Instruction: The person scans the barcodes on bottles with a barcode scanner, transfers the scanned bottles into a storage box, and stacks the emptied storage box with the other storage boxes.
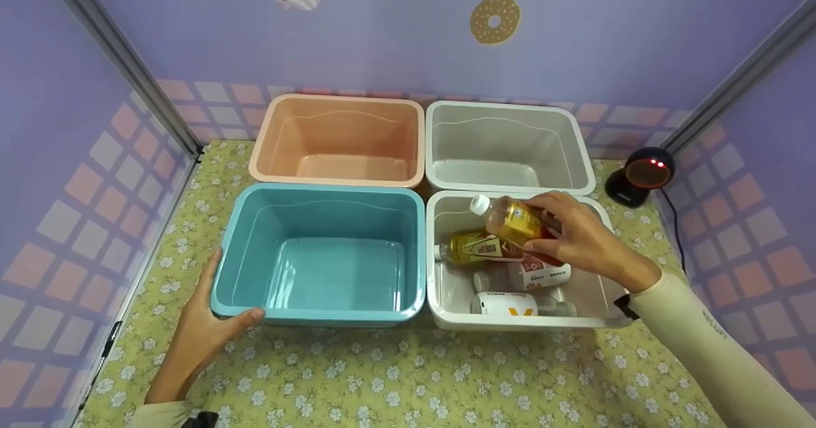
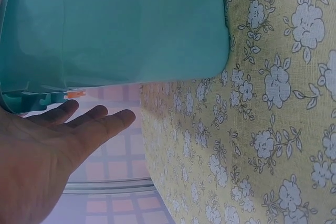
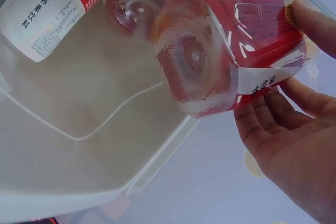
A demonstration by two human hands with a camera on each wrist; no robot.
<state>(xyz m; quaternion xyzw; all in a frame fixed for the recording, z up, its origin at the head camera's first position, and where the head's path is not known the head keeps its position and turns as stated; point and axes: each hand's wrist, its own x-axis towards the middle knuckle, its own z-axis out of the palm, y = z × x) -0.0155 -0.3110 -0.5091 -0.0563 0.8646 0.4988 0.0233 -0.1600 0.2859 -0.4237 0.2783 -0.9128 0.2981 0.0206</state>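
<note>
My right hand [image 1: 577, 236] grips a clear plastic bottle [image 1: 516, 222] over the front right grey-white bin [image 1: 523, 321]. The bottle tilts with its white cap to the left; its label shows yellow and red. In the right wrist view, thumb and fingers hold the red-labelled bottle [image 3: 252, 40] from opposite sides. Below it in the bin lie several bottles, among them a yellow-labelled bottle [image 1: 481, 247] and a white-labelled bottle [image 1: 507, 303]. At the near left corner of the blue bin [image 1: 319, 315], my left hand [image 1: 201, 326] rests by the rim, its fingers extended along the outer side.
Behind stand an orange bin [image 1: 338, 179] and another grey-white bin [image 1: 510, 187], rim close to rim. A round black device with red lights [image 1: 647, 169] is at the right, its cable running along the wall. The flowered tablecloth [image 1: 376, 377] extends in front.
</note>
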